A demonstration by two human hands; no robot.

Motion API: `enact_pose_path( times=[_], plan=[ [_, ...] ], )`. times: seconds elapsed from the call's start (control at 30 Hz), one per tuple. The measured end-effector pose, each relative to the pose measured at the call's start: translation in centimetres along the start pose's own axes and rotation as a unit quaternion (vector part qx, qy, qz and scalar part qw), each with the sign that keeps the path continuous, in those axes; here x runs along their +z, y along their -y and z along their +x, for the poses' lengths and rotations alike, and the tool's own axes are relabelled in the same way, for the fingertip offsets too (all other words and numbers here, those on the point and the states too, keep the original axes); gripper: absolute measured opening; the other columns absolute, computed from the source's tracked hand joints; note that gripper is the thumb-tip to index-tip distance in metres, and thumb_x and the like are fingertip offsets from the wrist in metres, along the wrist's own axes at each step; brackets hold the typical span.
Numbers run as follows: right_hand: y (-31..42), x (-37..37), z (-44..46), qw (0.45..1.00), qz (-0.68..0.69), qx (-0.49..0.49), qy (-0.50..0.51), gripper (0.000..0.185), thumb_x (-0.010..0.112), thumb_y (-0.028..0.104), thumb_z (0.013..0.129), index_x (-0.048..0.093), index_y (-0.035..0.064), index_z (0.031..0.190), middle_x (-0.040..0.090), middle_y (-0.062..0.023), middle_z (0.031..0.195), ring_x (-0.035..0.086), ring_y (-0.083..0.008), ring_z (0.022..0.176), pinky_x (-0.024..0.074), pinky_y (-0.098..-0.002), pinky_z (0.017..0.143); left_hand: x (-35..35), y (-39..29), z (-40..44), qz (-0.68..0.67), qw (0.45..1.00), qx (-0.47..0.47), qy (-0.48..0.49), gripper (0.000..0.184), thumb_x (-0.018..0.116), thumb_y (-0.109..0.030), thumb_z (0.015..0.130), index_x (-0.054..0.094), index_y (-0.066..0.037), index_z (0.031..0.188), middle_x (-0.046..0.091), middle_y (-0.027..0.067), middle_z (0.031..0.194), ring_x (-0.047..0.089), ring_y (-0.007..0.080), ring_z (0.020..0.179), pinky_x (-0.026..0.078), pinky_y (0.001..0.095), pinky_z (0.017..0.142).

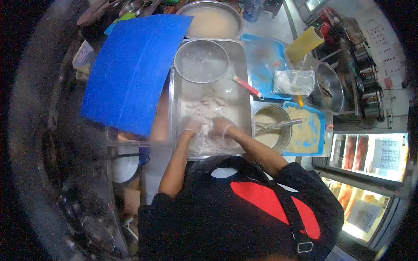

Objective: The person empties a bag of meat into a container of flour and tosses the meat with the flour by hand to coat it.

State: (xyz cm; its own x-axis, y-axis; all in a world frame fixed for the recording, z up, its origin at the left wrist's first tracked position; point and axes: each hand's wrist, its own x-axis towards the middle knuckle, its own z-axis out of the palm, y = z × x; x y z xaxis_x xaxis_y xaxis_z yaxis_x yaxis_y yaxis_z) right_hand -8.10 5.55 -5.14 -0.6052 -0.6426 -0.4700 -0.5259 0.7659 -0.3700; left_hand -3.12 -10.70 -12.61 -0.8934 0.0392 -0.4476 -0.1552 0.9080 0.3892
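Observation:
A deep rectangular metal tray (pixel 172 100) holds a pale, lumpy, wet-looking mass (pixel 208 108). Both of my hands are down in the near half of that tray, side by side and a little apart. My left hand (pixel 191 125) is in the mass at the left, its fingers blurred and sunk out of sight. To its right, my right hand (pixel 223 126) is also in the mass, with blurred fingers that I cannot make out. A round sieve (pixel 201 61) with a red handle (pixel 247 87) lies across the far part of the tray.
A blue sheet (pixel 130 74) stands at the left. Behind the tray is a round pan of pale liquid (pixel 213 21). On the right are a pot (pixel 285 141) with a whisk (pixel 278 125), a blue tray of yellowish batter (pixel 322 130), a blue tray (pixel 259 61) and a plastic-wrapped packet (pixel 294 82).

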Motion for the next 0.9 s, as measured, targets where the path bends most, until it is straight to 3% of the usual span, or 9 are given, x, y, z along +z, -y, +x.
enact_pose_path(
  times=[0.1, 0.13, 0.2, 0.4, 0.5, 0.6, 0.7, 0.73, 0.9],
  plan=[
    [0.4, -4.5, 0.2, 0.994, 0.084, 0.067, 0.031, 0.057, 0.055, 0.052, 0.062, 0.056, -0.0007, 0.086, 0.056, -0.0203, 0.083, 0.055, -0.0290, 0.079, 0.0429, -0.0367, 0.071, 2.4, 2.2, 0.9, -0.144, 0.987, -0.037, -0.054, 0.035, 0.044, -0.033, 0.073, 0.060, -0.003, 0.083, 0.059, 0.0144, 0.081, 0.056, 0.0259, 0.079, 0.043, 0.0374, 0.071],
    [-0.3, -4.2, 1.2, 0.995, 0.069, -0.001, -0.066, 0.058, 0.053, 0.054, 0.063, 0.057, -0.0010, 0.084, 0.057, -0.0193, 0.081, 0.055, -0.0285, 0.079, 0.0425, -0.0357, 0.072, 2.1, 1.8, 0.4, -0.169, 0.982, -0.052, -0.066, 0.037, 0.045, -0.035, 0.073, 0.059, -0.002, 0.083, 0.059, 0.0146, 0.082, 0.056, 0.0264, 0.080, 0.043, 0.0372, 0.071],
    [-1.7, -4.5, 2.1, 0.992, 0.099, 0.019, -0.071, 0.052, 0.054, 0.050, 0.064, 0.059, 0.0006, 0.078, 0.057, -0.0194, 0.079, 0.056, -0.0275, 0.078, 0.0427, -0.0350, 0.071, -4.5, -2.3, -3.1, -0.146, 0.983, -0.081, -0.075, 0.043, 0.046, -0.040, 0.072, 0.058, 0.000, 0.083, 0.058, 0.0159, 0.084, 0.055, 0.0281, 0.081, 0.042, 0.0367, 0.071],
    [-2.9, 6.5, 0.4, 0.980, -0.148, -0.054, 0.119, 0.029, 0.050, 0.030, 0.071, 0.059, 0.0032, 0.079, 0.057, -0.0137, 0.079, 0.053, -0.0238, 0.074, 0.0419, -0.0302, 0.069, 1.5, -2.6, -3.2, 0.045, 0.965, 0.026, 0.255, 0.045, 0.049, -0.042, 0.069, 0.057, -0.001, 0.087, 0.055, 0.0202, 0.089, 0.054, 0.0308, 0.083, 0.042, 0.0372, 0.072],
    [-2.5, 5.9, 0.2, 0.987, 0.037, -0.031, 0.153, 0.044, 0.061, 0.041, 0.059, 0.061, 0.0015, 0.078, 0.058, -0.0177, 0.082, 0.056, -0.0278, 0.081, 0.0433, -0.0333, 0.072, 0.4, -3.5, -2.7, 0.056, 0.961, 0.038, 0.269, 0.043, 0.049, -0.042, 0.069, 0.058, -0.003, 0.085, 0.055, 0.0206, 0.088, 0.054, 0.0309, 0.083, 0.041, 0.0378, 0.071],
    [0.7, -2.3, -3.4, 0.984, 0.102, 0.134, 0.060, 0.031, 0.047, 0.028, 0.076, 0.056, 0.0057, 0.095, 0.058, -0.0126, 0.089, 0.054, -0.0222, 0.082, 0.0417, -0.0300, 0.074, -2.7, -3.3, -2.8, -0.075, 0.988, -0.010, 0.132, 0.052, 0.049, -0.045, 0.068, 0.054, 0.000, 0.092, 0.053, 0.0215, 0.093, 0.052, 0.0307, 0.088, 0.040, 0.0365, 0.076],
    [-2.7, -2.3, -1.3, 0.911, 0.395, -0.062, -0.103, 0.064, 0.052, 0.052, 0.067, 0.051, -0.0035, 0.097, 0.054, -0.0208, 0.095, 0.052, -0.0291, 0.089, 0.0403, -0.0354, 0.077, -7.0, -5.2, -3.5, -0.176, 0.981, -0.073, 0.044, 0.059, 0.049, -0.048, 0.066, 0.052, 0.002, 0.096, 0.052, 0.0225, 0.096, 0.051, 0.0313, 0.092, 0.039, 0.0355, 0.080],
    [-7.8, 2.4, 4.1, 0.977, 0.204, 0.060, 0.014, 0.064, 0.045, 0.055, 0.069, 0.050, 0.0009, 0.102, 0.053, -0.0177, 0.099, 0.051, -0.0290, 0.092, 0.0393, -0.0339, 0.079, -8.0, -5.6, -2.9, -0.198, 0.975, -0.094, 0.024, 0.059, 0.049, -0.049, 0.066, 0.053, 0.003, 0.095, 0.052, 0.0227, 0.096, 0.050, 0.0316, 0.092, 0.039, 0.0354, 0.080],
    [-7.4, 1.5, 6.2, 0.996, -0.081, -0.042, -0.014, 0.064, 0.048, 0.056, 0.066, 0.053, 0.0003, 0.098, 0.053, -0.0205, 0.097, 0.052, -0.0291, 0.088, 0.0409, -0.0356, 0.076, -3.9, -1.8, 2.3, 0.074, 0.996, 0.045, -0.039, 0.055, 0.047, -0.046, 0.068, 0.055, 0.001, 0.094, 0.052, 0.0233, 0.097, 0.049, 0.0326, 0.094, 0.037, 0.0349, 0.083]
  ],
)
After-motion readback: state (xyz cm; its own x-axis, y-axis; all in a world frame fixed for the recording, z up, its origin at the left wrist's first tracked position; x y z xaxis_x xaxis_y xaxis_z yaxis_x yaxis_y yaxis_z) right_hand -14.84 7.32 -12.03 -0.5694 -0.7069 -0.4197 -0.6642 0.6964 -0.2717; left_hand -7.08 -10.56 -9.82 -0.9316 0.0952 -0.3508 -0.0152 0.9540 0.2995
